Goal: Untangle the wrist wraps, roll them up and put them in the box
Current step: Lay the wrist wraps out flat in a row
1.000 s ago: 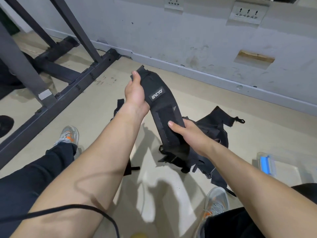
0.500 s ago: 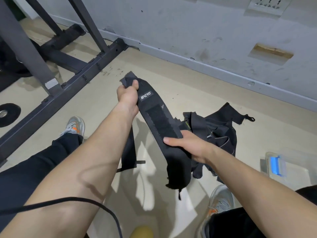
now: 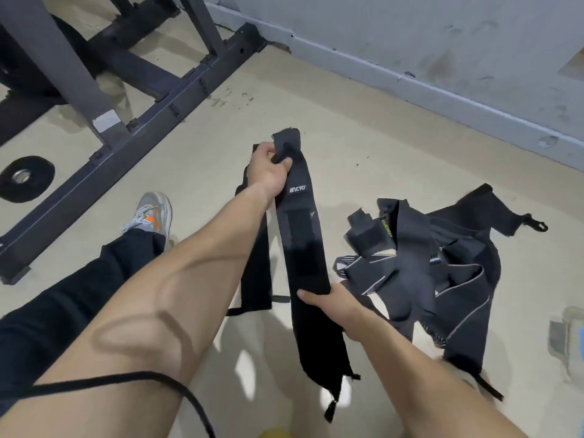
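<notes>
Between left hand [image 3: 268, 176] and right hand [image 3: 335, 303] stretches one wrap [image 3: 302, 248] (black).

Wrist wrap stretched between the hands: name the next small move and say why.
Probably start rolling it up from the top end. The wrist wrap runs straight and untwisted, the left hand grips its upper end, the right hand pinches it lower down, and it looks clear of the tangled pile beside it, so untangling this one seems done.
</notes>
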Demonstrator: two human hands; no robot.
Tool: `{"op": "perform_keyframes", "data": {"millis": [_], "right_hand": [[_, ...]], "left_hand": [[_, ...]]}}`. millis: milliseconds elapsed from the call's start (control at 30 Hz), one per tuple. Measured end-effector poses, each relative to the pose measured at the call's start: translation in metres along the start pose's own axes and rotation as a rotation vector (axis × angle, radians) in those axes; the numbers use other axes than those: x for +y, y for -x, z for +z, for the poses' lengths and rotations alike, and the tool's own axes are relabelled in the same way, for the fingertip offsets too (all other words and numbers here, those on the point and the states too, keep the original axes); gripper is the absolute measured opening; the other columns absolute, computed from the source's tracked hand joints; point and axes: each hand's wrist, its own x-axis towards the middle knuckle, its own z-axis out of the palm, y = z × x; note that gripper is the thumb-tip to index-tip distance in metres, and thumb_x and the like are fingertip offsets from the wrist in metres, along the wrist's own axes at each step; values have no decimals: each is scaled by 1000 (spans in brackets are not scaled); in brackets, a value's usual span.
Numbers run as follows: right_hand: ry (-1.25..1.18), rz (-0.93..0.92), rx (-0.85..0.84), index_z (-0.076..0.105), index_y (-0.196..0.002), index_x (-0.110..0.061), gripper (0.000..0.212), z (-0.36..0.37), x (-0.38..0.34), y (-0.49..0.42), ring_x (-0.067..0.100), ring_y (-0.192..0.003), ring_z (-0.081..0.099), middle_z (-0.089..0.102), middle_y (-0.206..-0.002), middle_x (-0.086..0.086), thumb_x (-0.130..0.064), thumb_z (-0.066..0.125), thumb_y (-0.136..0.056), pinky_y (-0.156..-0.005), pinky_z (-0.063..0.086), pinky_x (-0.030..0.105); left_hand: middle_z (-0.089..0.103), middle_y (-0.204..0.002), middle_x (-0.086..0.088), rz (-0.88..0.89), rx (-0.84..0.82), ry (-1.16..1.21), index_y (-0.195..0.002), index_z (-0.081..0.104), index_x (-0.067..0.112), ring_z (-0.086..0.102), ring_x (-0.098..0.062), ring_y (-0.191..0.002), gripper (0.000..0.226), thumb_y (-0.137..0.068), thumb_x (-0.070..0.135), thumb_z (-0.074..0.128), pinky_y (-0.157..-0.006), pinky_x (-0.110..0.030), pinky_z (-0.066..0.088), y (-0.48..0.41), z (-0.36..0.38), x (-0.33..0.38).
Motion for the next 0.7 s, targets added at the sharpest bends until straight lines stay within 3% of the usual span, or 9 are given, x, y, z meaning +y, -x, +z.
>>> {"op": "perform_keyframes", "data": {"millis": [100,233,333,467,500,567,633,700], "right_hand": [[-17,44,-55,74,-111,-17,41,-3,3,-32,20,-94,76,80,-97,-1,-44,83,-81,-97,57,41],[-210,77,-135,71,-111,-6,17,-14,-6,-81,30,-99,75,79,-103,11,-11,69,-94,-95,58,44],[-253,93,-121,64,-115,-4,27,-19,-14,-125,34,-99,74,77,-105,16,3,57,-91,-88,61,44],[-164,109,-4,61,-119,-2,31,-15,-14,-178,30,-92,75,75,-104,16,0,62,-89,-78,63,39],[-140,111,39,61,-117,-2,27,-13,-13,-185,28,-89,75,75,-102,15,-2,65,-90,-72,62,35],[-114,103,94,63,-112,-6,22,-10,-13,-189,24,-88,74,75,-101,12,-9,68,-91,-66,58,29],[-91,82,107,59,-115,-12,27,-5,-14,-183,20,-93,71,72,-107,6,-14,69,-90,-68,55,27],[-49,39,118,51,-121,-20,34,0,-12,-174,14,-97,66,67,-109,-2,-12,65,-91,-72,52,25]], "left_hand": [[72,-116,3,27,48,-119,-111,61,25,68,-19,-106,20,-93,24,71,-99,-36,53,-43,6,-23],[76,-100,3,2,32,-117,-96,66,26,73,-22,-95,17,-83,25,77,-94,-44,57,-111,27,-61],[76,-99,4,7,57,-96,-95,72,28,73,-19,-95,15,-83,23,80,-93,-40,58,-159,45,-80],[69,-107,5,-15,175,-95,-124,67,21,67,-17,-100,31,-94,13,68,-100,-28,52,-194,50,-103],[65,-114,2,-23,200,-158,-133,61,18,64,-17,-106,37,-97,12,62,-99,-23,47,-192,45,-111],[61,-130,-3,-35,214,-428,-139,55,18,57,-22,-121,41,-98,11,52,-97,-29,45,-176,35,-132],[54,-141,-6,-48,176,-699,-141,52,17,47,-27,-132,44,-97,12,48,-103,-37,41,-147,22,-157],[44,-156,-6,20,157,-787,-150,42,13,38,-28,-142,49,-101,15,46,-113,-39,35,-120,13,-183]]}}
